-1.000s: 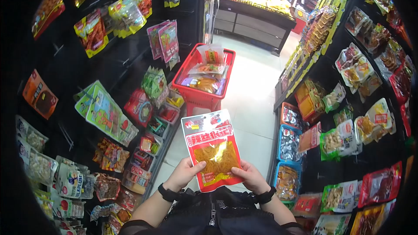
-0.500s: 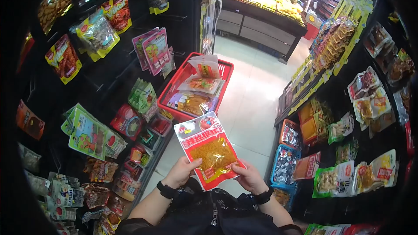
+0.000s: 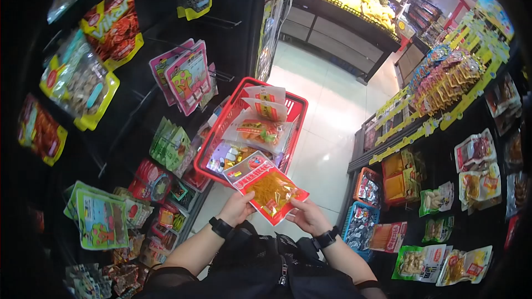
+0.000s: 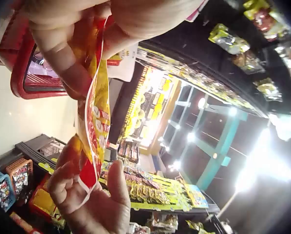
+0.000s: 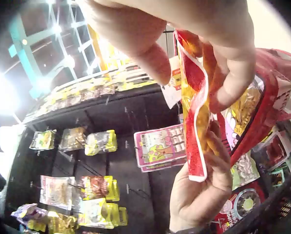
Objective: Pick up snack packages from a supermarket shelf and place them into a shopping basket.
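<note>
Both hands hold a red, flat snack bag [image 3: 272, 191] with a clear window showing yellow-brown shreds. My left hand [image 3: 237, 209] pinches its lower left edge, thumb on the front. At the lower right edge, my right hand [image 3: 308, 217] grips it the same way. The bag's top overlaps the near end of a red shopping basket [image 3: 302, 133] in the head view. Inside the basket lie white-edged packets [image 3: 257, 130] and a purple packet [image 3: 221, 158]. Seen edge-on in the left wrist view, the bag [image 4: 104, 97] bends slightly between the hands, with fingers behind it.
Racks of hanging snack bags line both sides, with pink packs [image 3: 188, 77] and green packs [image 3: 102, 218] on the left. At right are a blue basket [image 3: 360, 227] of small packets and a yellow-trimmed rack [image 3: 443, 99]. A fruit stand [image 3: 338, 33] closes the aisle's tiled floor [image 3: 318, 105].
The view has turned and come nearer the basket, which now looks larger and lower. The bag has tilted and its top has moved over the basket's near end; both hands keep hold of it.
</note>
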A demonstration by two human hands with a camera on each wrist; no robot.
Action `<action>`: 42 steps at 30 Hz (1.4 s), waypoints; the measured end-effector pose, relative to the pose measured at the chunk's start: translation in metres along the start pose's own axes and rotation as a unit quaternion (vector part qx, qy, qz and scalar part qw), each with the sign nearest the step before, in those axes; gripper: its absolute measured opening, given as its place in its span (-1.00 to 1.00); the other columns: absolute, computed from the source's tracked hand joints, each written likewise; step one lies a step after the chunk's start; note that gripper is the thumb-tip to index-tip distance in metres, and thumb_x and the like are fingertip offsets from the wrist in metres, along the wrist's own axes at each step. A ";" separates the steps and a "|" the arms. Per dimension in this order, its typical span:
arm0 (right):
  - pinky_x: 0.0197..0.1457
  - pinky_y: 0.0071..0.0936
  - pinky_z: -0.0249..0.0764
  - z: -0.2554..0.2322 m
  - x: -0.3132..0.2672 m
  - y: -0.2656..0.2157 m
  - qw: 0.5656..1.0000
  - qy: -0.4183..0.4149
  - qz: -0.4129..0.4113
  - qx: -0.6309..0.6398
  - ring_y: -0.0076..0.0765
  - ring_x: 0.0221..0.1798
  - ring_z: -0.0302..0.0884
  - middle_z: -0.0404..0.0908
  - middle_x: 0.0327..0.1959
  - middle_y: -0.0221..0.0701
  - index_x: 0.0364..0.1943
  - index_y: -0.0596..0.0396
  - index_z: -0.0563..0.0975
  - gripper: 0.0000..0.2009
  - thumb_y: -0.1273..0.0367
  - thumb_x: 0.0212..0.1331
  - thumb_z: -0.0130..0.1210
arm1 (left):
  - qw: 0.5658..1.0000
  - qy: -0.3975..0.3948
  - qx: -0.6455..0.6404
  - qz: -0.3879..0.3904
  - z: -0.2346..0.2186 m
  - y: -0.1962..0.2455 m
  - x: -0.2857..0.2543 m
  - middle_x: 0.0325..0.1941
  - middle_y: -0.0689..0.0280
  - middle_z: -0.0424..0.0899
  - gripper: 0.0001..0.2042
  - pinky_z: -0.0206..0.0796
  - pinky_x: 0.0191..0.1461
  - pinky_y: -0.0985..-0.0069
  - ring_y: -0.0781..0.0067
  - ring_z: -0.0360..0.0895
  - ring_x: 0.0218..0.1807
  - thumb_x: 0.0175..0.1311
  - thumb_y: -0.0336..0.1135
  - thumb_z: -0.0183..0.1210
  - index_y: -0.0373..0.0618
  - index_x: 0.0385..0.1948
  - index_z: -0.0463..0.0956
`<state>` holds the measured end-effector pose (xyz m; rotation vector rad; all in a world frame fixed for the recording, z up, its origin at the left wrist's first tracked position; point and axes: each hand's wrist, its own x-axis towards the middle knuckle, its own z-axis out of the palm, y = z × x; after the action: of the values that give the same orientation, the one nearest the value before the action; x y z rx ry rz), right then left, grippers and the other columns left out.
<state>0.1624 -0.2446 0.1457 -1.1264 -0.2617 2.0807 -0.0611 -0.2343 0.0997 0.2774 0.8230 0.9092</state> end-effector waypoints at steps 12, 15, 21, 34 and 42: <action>-0.50 -0.62 0.35 0.011 0.165 -0.007 0.967 0.177 -0.031 -0.179 -0.58 -0.53 0.38 0.44 -0.47 -0.44 0.33 0.04 -0.14 -0.21 0.61 0.03 0.03 | 0.960 0.095 -0.128 -0.229 -0.050 0.067 0.088 0.01 -0.13 0.41 -0.66 0.36 0.10 0.18 -0.07 0.41 0.05 0.34 -0.36 -0.17 -0.41 0.05 0.15; -0.35 -0.58 0.40 0.011 0.159 -0.014 0.976 0.132 -0.037 -0.172 -0.52 -0.36 0.42 0.45 -0.35 -0.39 0.31 0.07 0.00 -0.30 0.59 0.04 0.04 | 0.943 0.006 -0.052 -0.330 -0.047 0.075 0.089 -0.03 -0.15 0.43 -0.69 0.43 -0.01 0.25 -0.11 0.47 -0.03 0.34 -0.33 -0.14 -0.39 -0.02 0.24; 0.11 -0.49 0.32 0.010 0.107 -0.028 0.975 0.133 -0.071 -0.164 -0.44 0.07 0.35 0.32 0.14 -0.22 0.20 0.15 0.23 -0.55 0.43 0.21 -0.03 | 0.922 -0.072 0.111 -0.363 -0.005 0.089 0.120 -0.18 0.10 0.58 -0.71 0.50 -0.18 0.43 0.29 0.60 -0.21 0.32 -0.22 -0.07 -0.22 -0.05 0.33; 0.14 -0.54 0.33 -0.031 -0.071 0.083 0.918 0.286 -0.265 -0.074 -0.45 0.09 0.38 0.38 0.10 -0.31 0.21 0.08 0.23 -0.52 0.47 0.16 0.02 | 0.728 -0.383 0.499 -0.271 0.107 -0.028 0.094 -0.21 0.24 0.57 -0.64 0.37 -0.24 0.61 0.53 0.50 -0.26 0.24 -0.21 0.04 -0.25 -0.02 0.36; 0.07 -0.43 0.36 -0.001 -0.242 0.268 0.752 0.522 -0.322 -0.240 -0.31 -0.01 0.45 0.46 0.00 -0.29 0.19 0.00 0.27 -0.44 0.38 0.03 0.12 | 0.337 -0.731 0.578 -0.129 0.152 -0.170 -0.110 -0.38 0.34 0.59 -0.73 0.33 -0.39 0.62 0.65 0.46 -0.42 0.20 -0.22 0.10 -0.13 -0.12 0.49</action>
<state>0.1077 -0.6011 0.1671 -1.9694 -0.5315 0.5756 0.1129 -0.4062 0.1668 1.8414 -0.4737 -0.6641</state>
